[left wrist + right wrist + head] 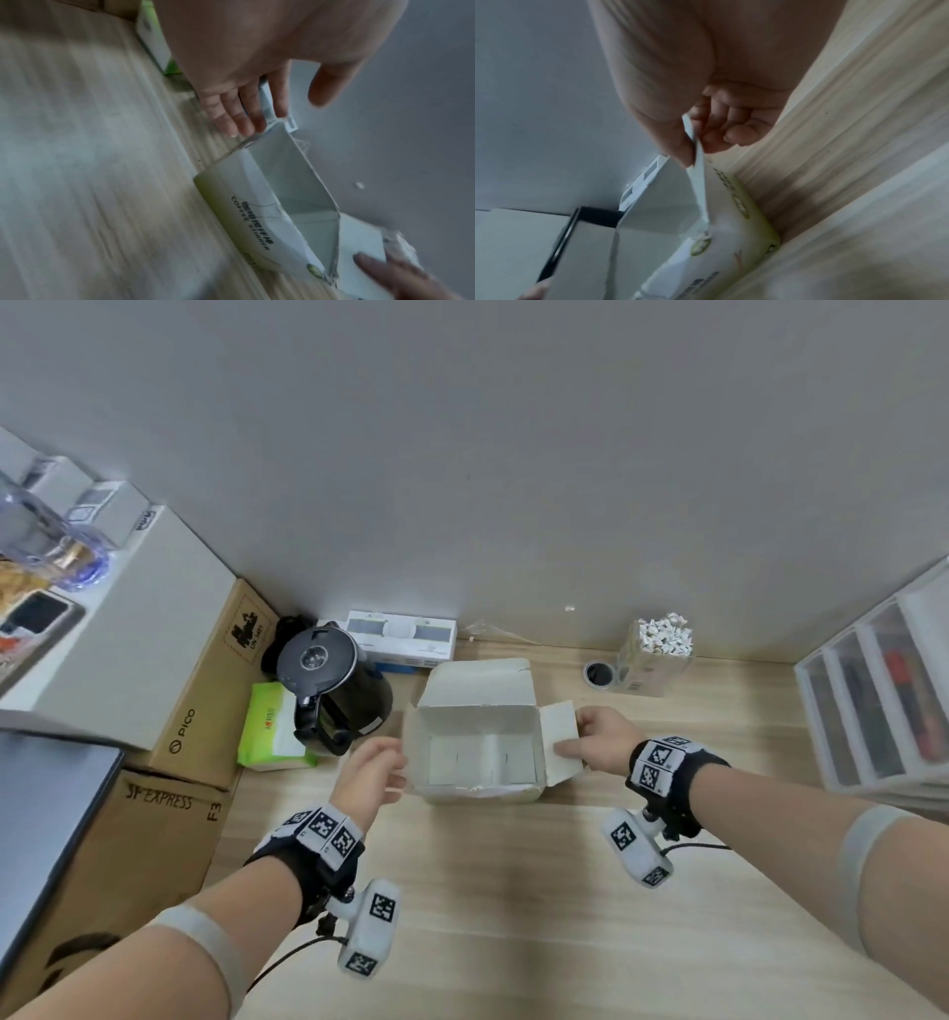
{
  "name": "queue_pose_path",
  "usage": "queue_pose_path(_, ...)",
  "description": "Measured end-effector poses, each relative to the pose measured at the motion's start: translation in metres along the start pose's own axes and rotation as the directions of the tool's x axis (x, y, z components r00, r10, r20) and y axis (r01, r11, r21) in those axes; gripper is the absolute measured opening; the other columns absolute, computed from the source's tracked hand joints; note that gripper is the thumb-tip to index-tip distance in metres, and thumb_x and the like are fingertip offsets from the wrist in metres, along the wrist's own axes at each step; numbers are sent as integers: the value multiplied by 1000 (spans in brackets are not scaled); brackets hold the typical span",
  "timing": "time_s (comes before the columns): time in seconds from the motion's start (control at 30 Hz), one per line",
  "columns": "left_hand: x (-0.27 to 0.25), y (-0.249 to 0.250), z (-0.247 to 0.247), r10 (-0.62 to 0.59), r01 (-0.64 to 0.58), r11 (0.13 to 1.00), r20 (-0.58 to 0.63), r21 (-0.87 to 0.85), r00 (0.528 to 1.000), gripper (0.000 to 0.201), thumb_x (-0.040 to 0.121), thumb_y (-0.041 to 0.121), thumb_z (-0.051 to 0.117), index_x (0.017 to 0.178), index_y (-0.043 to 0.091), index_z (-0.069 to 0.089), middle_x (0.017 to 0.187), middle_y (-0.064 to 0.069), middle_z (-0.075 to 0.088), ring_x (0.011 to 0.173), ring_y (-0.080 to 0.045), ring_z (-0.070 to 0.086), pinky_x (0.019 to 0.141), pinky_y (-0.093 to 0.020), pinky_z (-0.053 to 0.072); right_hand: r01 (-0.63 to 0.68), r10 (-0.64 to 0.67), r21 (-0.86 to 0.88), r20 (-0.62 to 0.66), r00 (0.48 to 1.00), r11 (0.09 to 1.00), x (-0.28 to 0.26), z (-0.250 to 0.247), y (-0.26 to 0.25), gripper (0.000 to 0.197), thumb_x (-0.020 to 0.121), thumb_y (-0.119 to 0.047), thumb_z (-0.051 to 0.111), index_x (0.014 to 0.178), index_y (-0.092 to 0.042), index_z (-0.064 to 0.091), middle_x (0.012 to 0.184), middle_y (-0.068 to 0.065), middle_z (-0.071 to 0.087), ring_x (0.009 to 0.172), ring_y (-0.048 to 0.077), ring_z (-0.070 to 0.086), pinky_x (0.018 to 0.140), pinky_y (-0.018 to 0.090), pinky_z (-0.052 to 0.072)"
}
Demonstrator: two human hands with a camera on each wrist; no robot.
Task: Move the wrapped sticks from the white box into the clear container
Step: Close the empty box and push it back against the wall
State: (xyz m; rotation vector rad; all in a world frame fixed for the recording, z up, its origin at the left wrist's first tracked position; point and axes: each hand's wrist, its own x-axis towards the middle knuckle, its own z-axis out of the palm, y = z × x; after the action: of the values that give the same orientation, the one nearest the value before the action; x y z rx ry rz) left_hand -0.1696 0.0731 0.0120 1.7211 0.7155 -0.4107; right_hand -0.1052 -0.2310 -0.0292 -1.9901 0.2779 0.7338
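Note:
The white box [477, 721] stands open in the middle of the wooden desk, and I see no sticks inside it. My right hand [601, 742] pinches its right side flap [562, 742] between thumb and fingers; the right wrist view shows the pinch [695, 132] on the flap [700, 182]. My left hand [372, 775] is at the box's left end with straight fingers [244, 113] touching the box [257, 203]. The clear container [655, 670] stands at the back right, packed with upright wrapped sticks [665, 634].
A black kettle [328, 680] and a green tissue pack [274, 731] sit left of the box, with cardboard cartons [205, 690] beyond. A flat white carton [400, 636] lies against the wall. Plastic drawers [873, 695] stand at the right. A desk grommet [598, 673] is beside the container.

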Motion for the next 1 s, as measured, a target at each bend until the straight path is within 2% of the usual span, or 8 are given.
queue_pose_path(0.1, 1, 7, 7, 42, -47, 996, 60, 75, 997, 22, 98, 14, 53, 92, 11, 74, 98, -6, 68, 87, -25, 58, 77, -34, 46, 43, -45, 60, 39, 998, 997, -6, 3, -12, 19, 84, -19, 73, 80, -14, 56, 65, 2, 64, 51, 16, 58, 47, 25, 45)
queue_pose_path(0.2, 8, 7, 15, 108, -142, 910, 107, 389, 988, 20, 99, 18, 56, 94, 12, 74, 103, -5, 72, 95, -23, 61, 85, -32, 46, 58, -57, -18, 42, 997, 998, -6, 6, -19, 23, 87, -36, 67, 83, -13, 66, 71, 0, 64, 62, 20, 60, 57, 30, 49)
queue_pose_path(0.33, 25, 8, 21, 171, -130, 862, -39, 491, 985, 12, 94, 17, 68, 99, 14, 57, 91, 0, 61, 78, -12, 56, 63, -20, 40, 66, -89, -222, -96, 991, 973, 7, 11, -21, 19, 83, -32, 70, 90, -18, 60, 82, 0, 64, 76, 22, 63, 79, 40, 56)
queue_pose_path(0.5, 74, 6, 23, -4, -26, 954, 100, 298, 995, 61, 75, 24, 64, 130, -4, 60, 123, -20, 69, 119, -37, 64, 103, -45, 51, -65, 57, -96, -88, 995, 993, 29, 18, -30, 73, 81, -38, 72, 141, -10, 41, 127, 5, 61, 112, 25, 62, 98, 38, 49)
queue_pose_path(0.6, 73, 22, 24, -35, 24, 992, 93, 120, 995, 78, 86, 7, 69, 154, -6, 33, 143, -19, 58, 131, -36, 56, 113, -48, 44, -41, 45, 31, -109, 993, 999, 38, 21, -42, 80, 76, -31, 76, 145, -10, 42, 128, 6, 64, 111, 24, 64, 99, 40, 51)
queue_pose_path(0.73, 77, 29, 26, -16, 10, 998, 104, 59, 994, 73, 98, 3, 63, 160, 8, 25, 142, -19, 57, 94, -25, 62, 64, -27, 51, -60, 78, 126, -138, 987, 990, 44, 17, -44, 89, 83, -19, 75, 153, -5, 23, 131, 13, 60, 116, 29, 60, 99, 45, 50)
queue_pose_path(0.9, 69, 31, 26, 107, -130, 963, 108, 235, 988, 29, 98, 6, 63, 127, 10, 64, 100, -9, 65, 73, -16, 59, 67, -28, 52, 119, -124, -40, -153, 980, 992, 29, 10, -42, 27, 85, -6, 69, 105, -18, 56, 83, 0, 65, 74, 18, 62, 66, 29, 51)
queue_pose_path(1.0, 68, 28, 24, 228, -258, 909, 125, 328, 965, 20, 90, -6, 68, 100, 10, 67, 89, -9, 60, 84, -24, 58, 75, -36, 56, 277, -303, -185, -134, 943, 943, 17, 7, -36, 32, 83, 8, 60, 82, -24, 54, 82, -3, 59, 68, 15, 55, 62, 26, 46)
